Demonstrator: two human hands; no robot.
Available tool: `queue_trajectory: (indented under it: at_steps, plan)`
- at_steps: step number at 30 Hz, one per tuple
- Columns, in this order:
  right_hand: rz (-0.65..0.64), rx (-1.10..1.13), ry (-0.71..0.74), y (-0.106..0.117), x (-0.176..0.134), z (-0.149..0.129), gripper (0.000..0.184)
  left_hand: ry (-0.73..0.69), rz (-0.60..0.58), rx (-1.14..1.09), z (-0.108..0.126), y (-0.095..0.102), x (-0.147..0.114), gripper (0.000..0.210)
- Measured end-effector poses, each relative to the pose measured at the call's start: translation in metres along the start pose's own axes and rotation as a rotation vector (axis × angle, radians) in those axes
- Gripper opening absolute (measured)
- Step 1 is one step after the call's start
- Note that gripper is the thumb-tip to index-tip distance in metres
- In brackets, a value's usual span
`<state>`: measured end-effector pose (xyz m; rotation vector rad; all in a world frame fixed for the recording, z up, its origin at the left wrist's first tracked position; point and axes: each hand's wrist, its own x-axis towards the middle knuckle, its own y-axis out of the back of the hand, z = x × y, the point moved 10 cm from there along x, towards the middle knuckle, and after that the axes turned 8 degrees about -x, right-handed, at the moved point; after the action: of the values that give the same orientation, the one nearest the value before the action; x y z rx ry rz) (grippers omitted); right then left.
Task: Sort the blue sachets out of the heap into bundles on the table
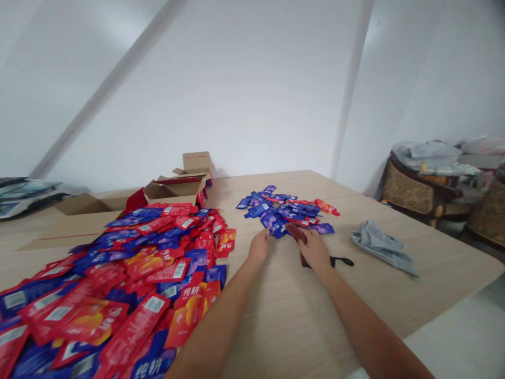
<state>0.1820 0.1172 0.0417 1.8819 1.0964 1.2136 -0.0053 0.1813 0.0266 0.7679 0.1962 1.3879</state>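
My left hand (pixel 259 246) is closed in a pinch at the near edge of a blue packet (pixel 278 225), on the front side of the small pile. My right hand (pixel 315 249) is wrapped round a flat, dark brown object (pixel 295 231) whose kind I cannot make out; its upper end lies close to the same blue packet. A black loop of cord (pixel 342 260) sticks out beside the right hand. Behind both hands lies a loose pile of blue and red packets (pixel 290 208), with one red-orange packet (pixel 326 206) at its right end.
A large heap of red and blue packets (pixel 150 268) covers the table's left side. Open cardboard boxes (pixel 177 190) stand behind it. To the right lies a crumpled grey bag (pixel 381 245). Beyond the table's right edge is a chair (pixel 410 184) loaded with plastic-wrapped things.
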Motion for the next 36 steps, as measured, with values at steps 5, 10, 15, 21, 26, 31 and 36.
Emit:
queue_trajectory:
  at_steps: [5,10,15,21,26,31,36]
  plan:
    - [0.027,0.129,-0.017,-0.002,-0.003,-0.005,0.036,0.009,-0.035,0.263,0.013,-0.012,-0.002,0.067]
    - [0.066,0.241,0.055,-0.001,-0.005,-0.009,0.038,0.075,-0.05,0.547,0.01,-0.027,0.006,0.06]
    - [0.082,0.293,0.053,0.002,-0.004,-0.006,0.038,0.031,-0.124,0.702,0.003,-0.029,-0.005,0.047]
    - [0.028,0.341,0.092,0.002,-0.006,-0.016,0.037,-0.025,-0.249,0.62,0.008,-0.011,-0.058,0.045]
    - [0.004,0.385,0.108,0.002,-0.006,-0.021,0.037,0.068,-0.144,0.254,0.011,0.038,-0.082,0.027]
    - [0.078,0.382,0.23,0.026,-0.02,-0.045,0.039,0.418,0.033,-0.543,-0.023,0.04,-0.095,0.015]
    - [-0.083,0.188,0.567,0.023,-0.07,-0.119,0.045,0.575,-0.048,-0.663,-0.036,0.012,-0.108,0.011]
